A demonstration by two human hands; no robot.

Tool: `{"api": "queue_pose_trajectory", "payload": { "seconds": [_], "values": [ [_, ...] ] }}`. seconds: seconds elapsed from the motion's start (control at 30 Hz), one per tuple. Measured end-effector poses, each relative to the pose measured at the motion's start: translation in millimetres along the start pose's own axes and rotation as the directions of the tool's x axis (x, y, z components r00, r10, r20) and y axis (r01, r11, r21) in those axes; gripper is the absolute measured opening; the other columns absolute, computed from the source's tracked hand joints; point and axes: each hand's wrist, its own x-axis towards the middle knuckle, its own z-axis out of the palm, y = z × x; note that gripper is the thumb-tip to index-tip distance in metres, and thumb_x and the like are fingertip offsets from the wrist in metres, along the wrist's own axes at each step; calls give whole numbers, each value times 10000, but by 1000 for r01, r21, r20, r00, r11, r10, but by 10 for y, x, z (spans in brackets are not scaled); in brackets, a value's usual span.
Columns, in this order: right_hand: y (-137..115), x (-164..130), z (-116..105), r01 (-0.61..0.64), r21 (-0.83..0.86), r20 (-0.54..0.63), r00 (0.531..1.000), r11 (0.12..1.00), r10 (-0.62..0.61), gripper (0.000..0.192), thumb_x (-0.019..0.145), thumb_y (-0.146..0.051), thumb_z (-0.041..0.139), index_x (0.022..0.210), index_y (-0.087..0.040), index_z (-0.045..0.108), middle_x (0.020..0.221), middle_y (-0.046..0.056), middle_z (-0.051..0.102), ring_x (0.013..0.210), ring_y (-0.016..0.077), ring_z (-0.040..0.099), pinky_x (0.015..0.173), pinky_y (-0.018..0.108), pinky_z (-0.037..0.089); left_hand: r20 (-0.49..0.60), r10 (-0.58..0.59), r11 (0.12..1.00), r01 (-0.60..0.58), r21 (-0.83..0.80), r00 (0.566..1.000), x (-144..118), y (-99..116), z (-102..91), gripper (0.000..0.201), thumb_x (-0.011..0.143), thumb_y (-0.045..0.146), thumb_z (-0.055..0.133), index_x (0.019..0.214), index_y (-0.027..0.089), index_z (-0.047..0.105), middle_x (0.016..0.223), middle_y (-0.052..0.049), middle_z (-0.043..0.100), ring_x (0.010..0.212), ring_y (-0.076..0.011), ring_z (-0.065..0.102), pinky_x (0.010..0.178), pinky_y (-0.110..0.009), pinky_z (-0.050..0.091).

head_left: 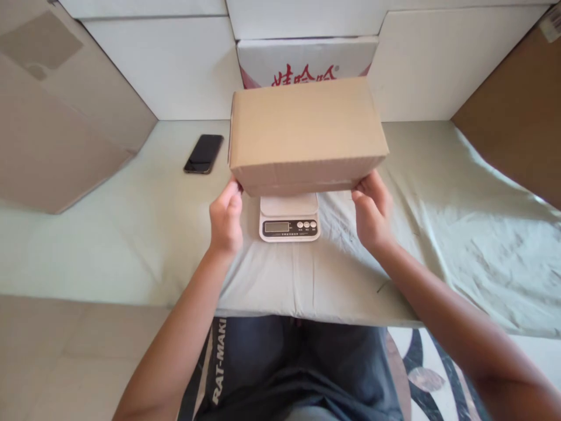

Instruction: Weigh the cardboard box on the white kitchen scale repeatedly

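Observation:
A plain brown cardboard box (307,123) is held between my two hands above a white kitchen scale (289,229). My left hand (227,216) grips the box's lower left corner, thumb towards me and fingertips hidden beneath it. At the lower right corner, my right hand (371,210) holds it in the same way. The box covers the back of the scale's platform; whether it touches the platform I cannot tell. The scale's grey display and several round buttons face me, and no digits are readable.
A black smartphone (204,154) lies left of the box on the pale green cloth (131,251). Behind stands a white carton with red lettering (302,58), among white panels. Large brown cardboard pieces rise at the left (65,111) and right (517,111).

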Motion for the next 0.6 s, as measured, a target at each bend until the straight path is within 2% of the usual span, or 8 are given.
{"api": "queue_pose_trajectory", "payload": {
  "seconds": [0.07, 0.17, 0.37, 0.6],
  "values": [
    [-3, -219, 16, -37, 5, -29, 999, 999, 37, 418, 986, -576, 579, 1342, -379, 676, 1378, 44, 720, 1451, 409, 585, 1247, 632, 518, -19, 9, 1000, -8, 30, 1000, -196, 5, -30, 715, 948, 775, 556, 1375, 239, 763, 1405, -118, 755, 1485, -416, 584, 1284, -578, 441],
    [29, -343, 57, -50, 3, -60, 997, 999, 50, 416, 984, -557, 573, 1349, -382, 665, 1387, 42, 715, 1441, 411, 591, 1208, 629, 543, -53, 24, 999, -22, 30, 998, -317, -3, -7, 712, 968, 759, 534, 1400, 236, 748, 1396, -122, 762, 1457, -400, 613, 1260, -558, 470],
    [65, -306, 85, -71, 45, -49, 996, 996, 74, 457, 969, -518, 550, 1379, -341, 648, 1373, 44, 724, 1424, 391, 598, 1178, 592, 543, -57, -30, 995, 36, 89, 998, -294, -52, 26, 753, 975, 785, 501, 1400, 213, 744, 1405, -133, 759, 1415, -373, 656, 1225, -504, 506],
    [85, -295, 114, -88, 84, -28, 995, 993, 91, 466, 948, -543, 604, 1341, -301, 676, 1384, 40, 735, 1366, 350, 628, 1196, 536, 537, -44, 18, 997, -15, 82, 999, -263, -126, 1, 743, 1008, 744, 485, 1430, 178, 717, 1424, -162, 749, 1385, -342, 685, 1172, -444, 548]
  ]
}}
